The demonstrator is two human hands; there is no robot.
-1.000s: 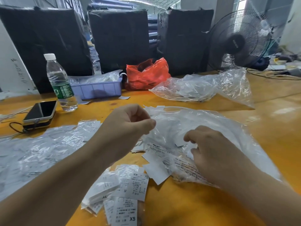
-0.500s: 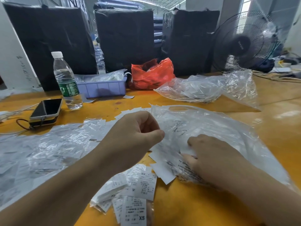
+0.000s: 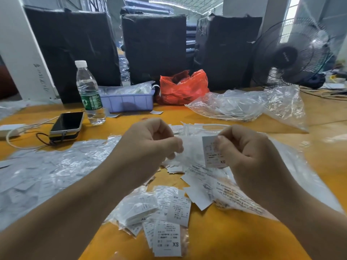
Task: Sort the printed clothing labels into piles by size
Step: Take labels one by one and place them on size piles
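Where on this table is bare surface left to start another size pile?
Bare yellow table shows right of the XS label pile, before the right forearm, and between the phone and the purple tray. The left side is crowded with plastic bags; the middle with loose labels.

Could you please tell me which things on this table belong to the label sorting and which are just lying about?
Job: label in right hand; left hand; sorted piles; bag of labels.
Lying about: water bottle; phone; fan; red bag.
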